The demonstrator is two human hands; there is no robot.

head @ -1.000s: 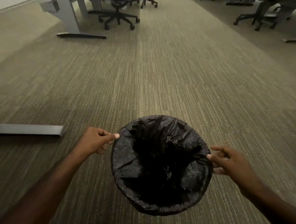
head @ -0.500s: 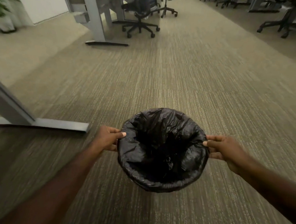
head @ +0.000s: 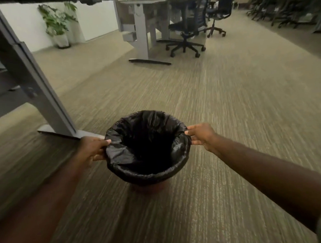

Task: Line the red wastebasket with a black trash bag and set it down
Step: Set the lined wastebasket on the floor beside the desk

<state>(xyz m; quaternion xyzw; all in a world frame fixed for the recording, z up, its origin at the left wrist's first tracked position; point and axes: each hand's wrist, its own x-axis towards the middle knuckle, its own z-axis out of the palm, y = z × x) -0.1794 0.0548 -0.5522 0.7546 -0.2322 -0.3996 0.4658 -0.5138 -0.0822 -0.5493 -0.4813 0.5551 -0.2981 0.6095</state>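
Observation:
The black trash bag [head: 148, 169] lines a round wastebasket and is folded over its whole rim. Only a dark reddish strip of the wastebasket [head: 149, 187] shows below the bag. My left hand [head: 92, 148] grips the rim on the left side, thumb on top of the plastic. My right hand [head: 200, 135] pinches the rim on the right side. Both arms are stretched out in front of me, with the basket between them over the carpet. Whether its base touches the floor I cannot tell.
A grey desk leg with a flat foot [head: 46, 100] stands close at the left. Another desk [head: 142, 31] and black office chairs [head: 185, 35] are farther back. A potted plant [head: 59, 23] stands by the white wall. Striped carpet [head: 228, 100] covers the floor.
The view has tilted up and the basket has moved forward, closer to the grey desk leg. Both hands keep their hold on the rim; the right hand's pinch has tightened.

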